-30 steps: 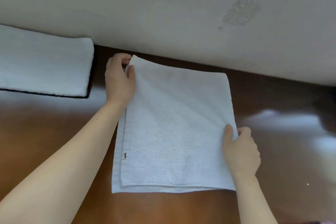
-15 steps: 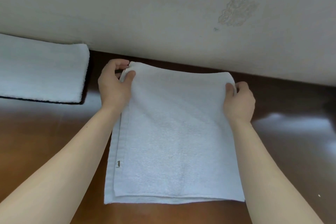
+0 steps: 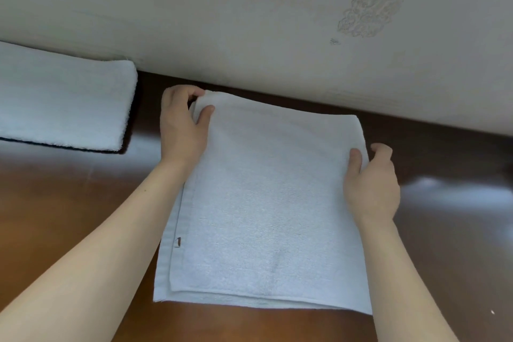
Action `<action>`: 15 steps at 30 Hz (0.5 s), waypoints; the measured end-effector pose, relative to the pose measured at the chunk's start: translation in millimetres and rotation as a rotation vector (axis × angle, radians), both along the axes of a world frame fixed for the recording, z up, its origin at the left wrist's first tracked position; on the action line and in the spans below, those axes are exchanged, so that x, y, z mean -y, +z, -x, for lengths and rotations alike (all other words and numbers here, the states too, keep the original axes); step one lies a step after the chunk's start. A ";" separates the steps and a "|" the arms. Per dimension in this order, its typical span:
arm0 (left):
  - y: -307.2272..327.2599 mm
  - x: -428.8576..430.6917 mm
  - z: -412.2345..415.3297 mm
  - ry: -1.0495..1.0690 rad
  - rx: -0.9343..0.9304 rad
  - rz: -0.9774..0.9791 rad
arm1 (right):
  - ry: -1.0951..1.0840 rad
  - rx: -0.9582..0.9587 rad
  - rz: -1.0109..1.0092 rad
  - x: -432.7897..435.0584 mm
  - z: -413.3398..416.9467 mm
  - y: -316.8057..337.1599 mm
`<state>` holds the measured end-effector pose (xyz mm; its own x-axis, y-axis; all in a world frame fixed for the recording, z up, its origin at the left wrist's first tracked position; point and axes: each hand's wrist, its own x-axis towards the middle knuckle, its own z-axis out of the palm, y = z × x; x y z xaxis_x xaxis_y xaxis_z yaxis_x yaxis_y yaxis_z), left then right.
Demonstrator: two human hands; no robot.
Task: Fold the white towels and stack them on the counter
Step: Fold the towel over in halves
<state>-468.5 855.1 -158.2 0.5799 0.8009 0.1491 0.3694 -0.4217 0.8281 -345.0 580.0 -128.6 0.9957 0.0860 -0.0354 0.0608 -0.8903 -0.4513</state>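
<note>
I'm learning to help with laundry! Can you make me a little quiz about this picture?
1. True or false: the towel under the hands lies on a brown counter.
2. Which hand pinches the towel's far corner by the wall? A) left hand B) right hand
3. Fill in: a folded towel sits to the ____ of the one being folded.

Key: 1 true; 2 A; 3 left.

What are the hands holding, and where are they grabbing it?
Both hold the half-folded white towel on the counter. The left hand pinches its far left corner; the right hand grips the right edge near the far corner.
</note>
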 end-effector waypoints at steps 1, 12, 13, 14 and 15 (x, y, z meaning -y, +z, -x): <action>-0.9 2.8 2.6 0.014 -0.032 -0.062 | -0.007 -0.008 0.029 5.6 9.3 2.4; 11.7 172.0 -48.7 -0.866 -0.025 -0.192 | -0.176 -0.210 0.230 62.8 103.5 11.8; 11.8 181.9 -62.4 -0.901 -0.022 -0.176 | -0.168 -0.220 0.238 64.5 109.8 11.9; 12.1 189.3 -76.6 -0.933 -0.020 -0.183 | -0.156 -0.217 0.232 65.6 115.1 12.5; 12.7 193.5 -90.8 -0.974 -0.035 -0.217 | -0.139 -0.207 0.214 66.7 119.9 12.8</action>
